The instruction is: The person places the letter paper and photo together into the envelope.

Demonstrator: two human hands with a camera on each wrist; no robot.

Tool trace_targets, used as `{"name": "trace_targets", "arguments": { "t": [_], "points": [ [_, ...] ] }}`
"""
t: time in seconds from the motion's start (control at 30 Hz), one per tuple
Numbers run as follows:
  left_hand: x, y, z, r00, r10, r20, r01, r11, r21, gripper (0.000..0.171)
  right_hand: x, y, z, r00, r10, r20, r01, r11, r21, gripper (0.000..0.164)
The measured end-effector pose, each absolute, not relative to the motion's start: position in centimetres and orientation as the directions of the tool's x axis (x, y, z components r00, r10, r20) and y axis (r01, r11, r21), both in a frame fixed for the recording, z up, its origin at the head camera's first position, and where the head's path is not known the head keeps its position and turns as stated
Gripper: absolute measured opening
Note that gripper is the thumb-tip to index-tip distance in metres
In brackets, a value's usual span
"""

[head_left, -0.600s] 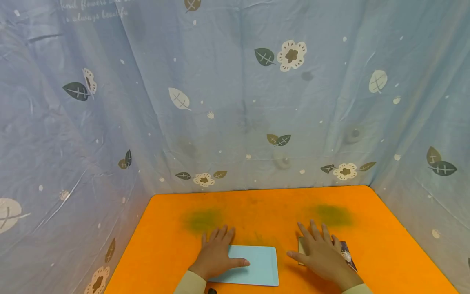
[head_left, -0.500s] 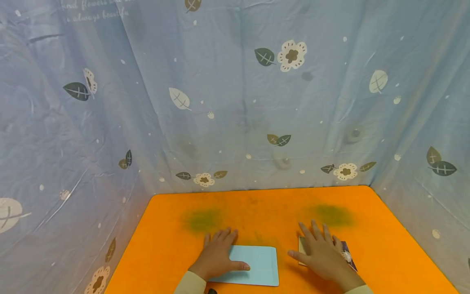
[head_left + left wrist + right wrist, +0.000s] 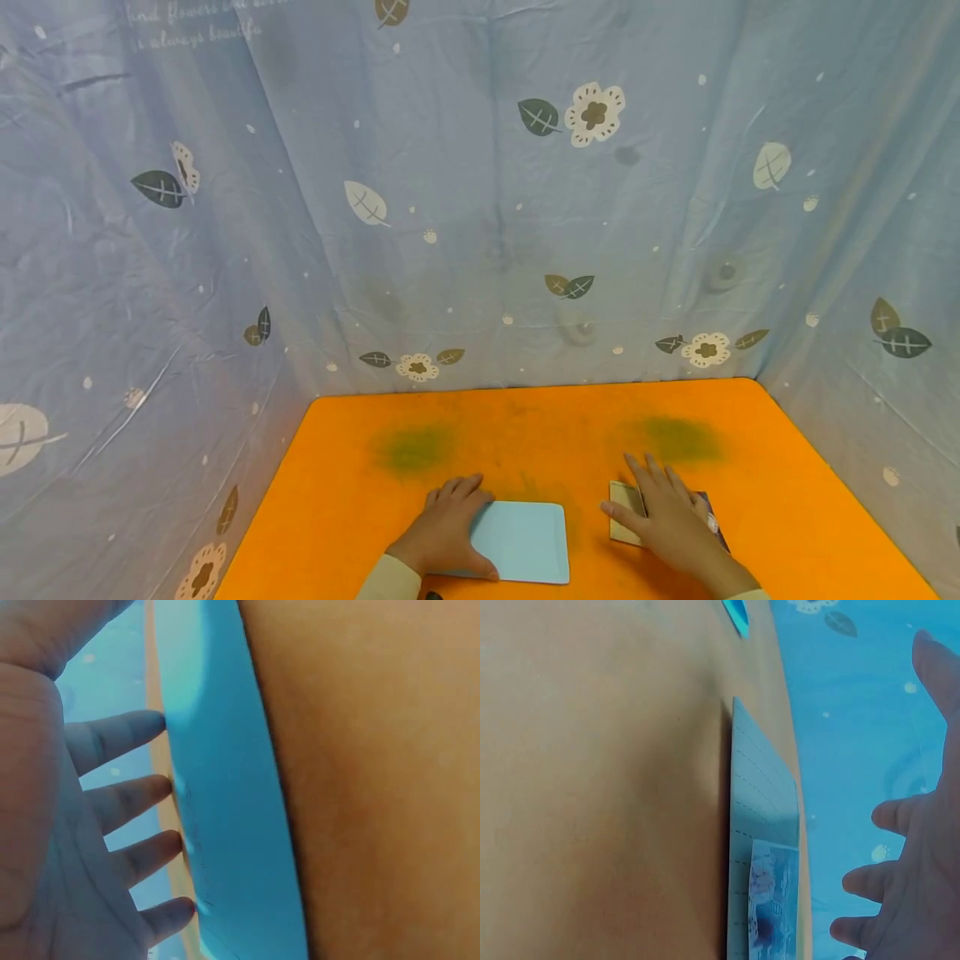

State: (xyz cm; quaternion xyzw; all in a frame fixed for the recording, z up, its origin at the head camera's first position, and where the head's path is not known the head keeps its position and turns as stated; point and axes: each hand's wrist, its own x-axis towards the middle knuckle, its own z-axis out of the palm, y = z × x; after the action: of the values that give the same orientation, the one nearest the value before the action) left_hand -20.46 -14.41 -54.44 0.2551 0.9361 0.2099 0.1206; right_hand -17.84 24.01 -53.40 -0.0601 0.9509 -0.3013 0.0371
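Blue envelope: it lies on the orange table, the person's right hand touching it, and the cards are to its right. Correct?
Not quite: the head view shows the left hand touching the blue envelope; it does lie on the orange table, with the cards to its right.

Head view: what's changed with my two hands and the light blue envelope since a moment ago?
The left hand has swung its thumb toward the wearer, from over the light blue envelope to its near edge, with fingers by the far edge; whether it grips is unclear. The right hand has shifted right, uncovering more of the beige card. The envelope stayed where it was.
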Motion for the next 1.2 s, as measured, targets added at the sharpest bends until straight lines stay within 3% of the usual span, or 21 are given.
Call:
{"name": "trace_targets", "arguments": {
  "t": [0.4,1.2],
  "points": [
    [-20.5,-13.7,-54.2,-0.845,0.518,-0.134,0.426,0.803,0.416,0.096,-18.0,26.4,-53.1,-0.998,-0.062,-0.004,-0.047,0.798,-0.601,0.094],
    [-20.7,-13.8,-54.5,-0.838,0.542,-0.071,0.465,0.775,0.429,0.090,-18.2,31.8,-53.5,-0.982,0.089,-0.170,0.181,0.717,-0.674,0.104]
  ]
}}
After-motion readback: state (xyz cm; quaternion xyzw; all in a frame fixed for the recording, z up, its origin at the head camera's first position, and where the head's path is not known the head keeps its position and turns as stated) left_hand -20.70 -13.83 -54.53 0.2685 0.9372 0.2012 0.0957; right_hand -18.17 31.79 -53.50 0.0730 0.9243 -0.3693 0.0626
